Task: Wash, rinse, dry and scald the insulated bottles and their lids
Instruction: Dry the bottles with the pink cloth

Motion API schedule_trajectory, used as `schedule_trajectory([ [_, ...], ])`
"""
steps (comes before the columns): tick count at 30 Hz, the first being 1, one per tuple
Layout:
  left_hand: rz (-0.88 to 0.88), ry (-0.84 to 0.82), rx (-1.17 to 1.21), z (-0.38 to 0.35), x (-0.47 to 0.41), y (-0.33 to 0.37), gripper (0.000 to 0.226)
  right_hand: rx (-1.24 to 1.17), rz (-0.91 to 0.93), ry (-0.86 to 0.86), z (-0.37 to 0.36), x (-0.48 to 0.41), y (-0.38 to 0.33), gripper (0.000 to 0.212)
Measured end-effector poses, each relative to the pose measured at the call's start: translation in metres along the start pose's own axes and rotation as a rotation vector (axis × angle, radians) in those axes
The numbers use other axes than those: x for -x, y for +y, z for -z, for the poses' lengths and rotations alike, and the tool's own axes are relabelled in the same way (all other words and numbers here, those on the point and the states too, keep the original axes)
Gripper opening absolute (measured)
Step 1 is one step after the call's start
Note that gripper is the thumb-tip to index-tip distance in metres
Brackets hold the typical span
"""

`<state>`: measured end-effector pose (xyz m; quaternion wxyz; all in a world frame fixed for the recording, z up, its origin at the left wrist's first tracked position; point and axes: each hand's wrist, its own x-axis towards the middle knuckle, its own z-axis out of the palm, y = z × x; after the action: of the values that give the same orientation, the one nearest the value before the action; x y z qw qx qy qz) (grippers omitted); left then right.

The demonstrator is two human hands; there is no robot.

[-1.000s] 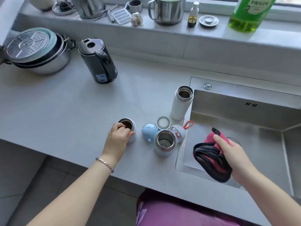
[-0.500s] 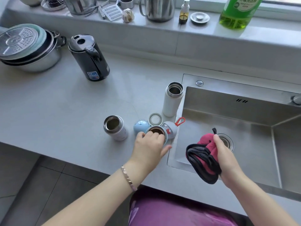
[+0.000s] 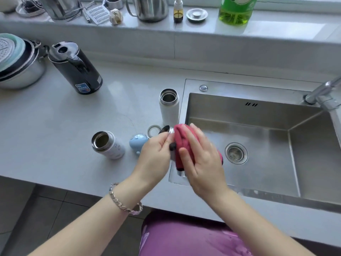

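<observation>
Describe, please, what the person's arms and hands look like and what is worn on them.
Both forearms are bare, with no sleeves and no gloves in view. The left wrist carries a silver-toned chain-link bracelet. The left hand and right hand show no rings that I can make out, though the right is slightly blurred. Below the arms, purple clothing shows.

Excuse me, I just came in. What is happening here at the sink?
A person is drying an insulated bottle. The left hand holds it near its open mouth, at the sink's left edge, and the right hand presses a red cloth around its body. Two other open bottles stand on the counter: a tall white bottle and a short one. A blue lid and a ring-shaped part lie between them.
</observation>
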<state>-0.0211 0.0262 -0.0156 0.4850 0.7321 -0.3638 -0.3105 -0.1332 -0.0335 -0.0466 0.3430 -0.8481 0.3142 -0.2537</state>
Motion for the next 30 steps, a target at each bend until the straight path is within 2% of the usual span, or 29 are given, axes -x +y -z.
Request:
schedule_trajectory([
  [2, -0.088, -0.016, -0.042, -0.005, 0.0, 0.012, 0.041, -0.088, -0.179, -0.044, 0.015, -0.023, 0.005, 0.048],
  [4, -0.139, -0.031, -0.088, -0.01, -0.005, 0.018, 0.044, -0.422, -0.512, -0.31, 0.033, -0.049, 0.019, 0.043],
  [5, -0.144, -0.04, -0.106, -0.013, -0.009, 0.018, 0.048, -0.525, -0.658, -0.384, 0.039, -0.056, 0.026, 0.046],
  [6, -0.131, -0.051, -0.119, -0.016, -0.014, 0.018, 0.053, -0.54, -0.727, -0.413, 0.044, -0.056, 0.027, 0.047],
  [7, -0.113, -0.053, -0.129, -0.019, -0.018, 0.017, 0.055, -0.508, -0.705, -0.375, 0.045, -0.051, 0.025, 0.041],
  [9, -0.088, -0.039, -0.108, -0.024, -0.027, 0.018, 0.054, -0.273, -0.472, -0.211, 0.043, -0.028, 0.023, 0.031],
  [11, -0.073, -0.049, -0.049, -0.029, -0.033, 0.021, 0.051, -0.034, -0.277, -0.094, 0.052, -0.014, 0.011, 0.039],
  [12, -0.08, -0.071, -0.032, -0.031, -0.035, 0.025, 0.05, -0.015, -0.285, -0.077, 0.059, -0.018, 0.01, 0.039],
  [14, -0.128, -0.129, -0.04, -0.037, -0.034, 0.033, 0.051, -0.225, -0.473, -0.183, 0.076, -0.039, 0.024, 0.034],
  [17, -0.208, -0.225, -0.025, -0.042, -0.034, 0.046, 0.05, -0.725, -0.813, -0.591, 0.103, -0.064, 0.048, 0.04],
  [19, -0.25, -0.234, 0.003, -0.045, -0.035, 0.056, 0.043, -0.931, -0.935, -0.702, 0.103, -0.068, 0.07, 0.04],
  [23, -0.261, -0.206, 0.047, -0.044, -0.038, 0.063, 0.042, -1.112, -1.11, -0.641, 0.09, -0.066, 0.095, 0.028],
  [25, -0.275, -0.154, 0.035, -0.041, -0.043, 0.062, 0.037, -1.184, -1.169, -0.667, 0.092, -0.062, 0.096, 0.019],
  [27, -0.301, -0.07, 0.005, -0.036, -0.049, 0.057, 0.035, -1.32, -1.201, -0.666, 0.1, -0.057, 0.091, 0.026],
  [28, -0.313, -0.021, -0.015, -0.033, -0.053, 0.053, 0.037, -1.386, -1.176, -0.634, 0.103, -0.054, 0.09, 0.028],
  [30, -0.32, 0.065, -0.064, -0.029, -0.057, 0.042, 0.043, -1.485, -1.128, -0.445, 0.106, -0.051, 0.083, 0.033],
])
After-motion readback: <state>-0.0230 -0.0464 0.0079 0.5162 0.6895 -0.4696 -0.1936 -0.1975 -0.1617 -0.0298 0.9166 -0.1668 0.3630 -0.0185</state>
